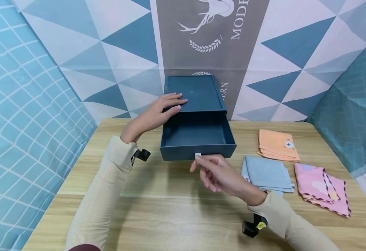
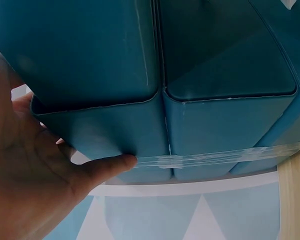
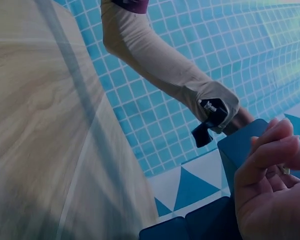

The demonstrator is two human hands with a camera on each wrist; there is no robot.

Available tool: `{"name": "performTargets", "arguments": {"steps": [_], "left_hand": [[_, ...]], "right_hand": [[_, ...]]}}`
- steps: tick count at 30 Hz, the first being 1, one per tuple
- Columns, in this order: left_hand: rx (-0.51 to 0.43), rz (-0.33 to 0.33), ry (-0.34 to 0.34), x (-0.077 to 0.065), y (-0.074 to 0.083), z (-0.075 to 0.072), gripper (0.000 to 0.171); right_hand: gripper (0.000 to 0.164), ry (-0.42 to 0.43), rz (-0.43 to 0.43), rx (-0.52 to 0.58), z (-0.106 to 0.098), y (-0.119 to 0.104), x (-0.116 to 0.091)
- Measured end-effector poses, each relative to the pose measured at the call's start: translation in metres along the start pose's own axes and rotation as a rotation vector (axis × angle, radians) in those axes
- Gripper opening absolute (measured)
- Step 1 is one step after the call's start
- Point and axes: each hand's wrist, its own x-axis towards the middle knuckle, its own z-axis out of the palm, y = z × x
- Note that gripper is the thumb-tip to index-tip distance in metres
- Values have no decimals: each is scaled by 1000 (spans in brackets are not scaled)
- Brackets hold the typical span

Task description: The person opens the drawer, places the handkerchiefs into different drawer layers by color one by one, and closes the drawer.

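Note:
A dark blue drawer box (image 1: 192,93) stands against the back wall, its top drawer (image 1: 198,152) pulled well out, with the bare inside showing. My left hand (image 1: 151,116) rests on the box's top left edge, fingers straight across the lid. In the left wrist view, the thumb (image 2: 110,167) of that hand lies against the side wall, near a strip of clear tape (image 2: 205,159) around the stacked drawers. At the drawer's front, my right hand (image 1: 223,174) pinches a small white pull tab (image 1: 197,154) between thumb and forefinger, its other fingers curled loosely.
Folded cloths lie at the right of the wooden table (image 1: 170,216): an orange one (image 1: 277,143), a light blue one (image 1: 267,174) close to my right wrist, and a pink one (image 1: 320,186) with dark trim. Patterned sheets (image 1: 123,42) hang behind and at both sides.

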Motion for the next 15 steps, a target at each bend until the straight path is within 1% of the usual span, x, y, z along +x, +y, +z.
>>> {"name": "performTargets", "arguments": {"steps": [5,10,15], "left_hand": [[10,7,7,1,-2,1,46],[21,10,13,1,-3,2,46],[15,16,15,1,-3,3,46]], "right_hand": [[51,14,41,-55,-4,0,-5],[43,47,19,-171,-12,3,-21],[35,12,8,-272,-26,0,-39]]}}
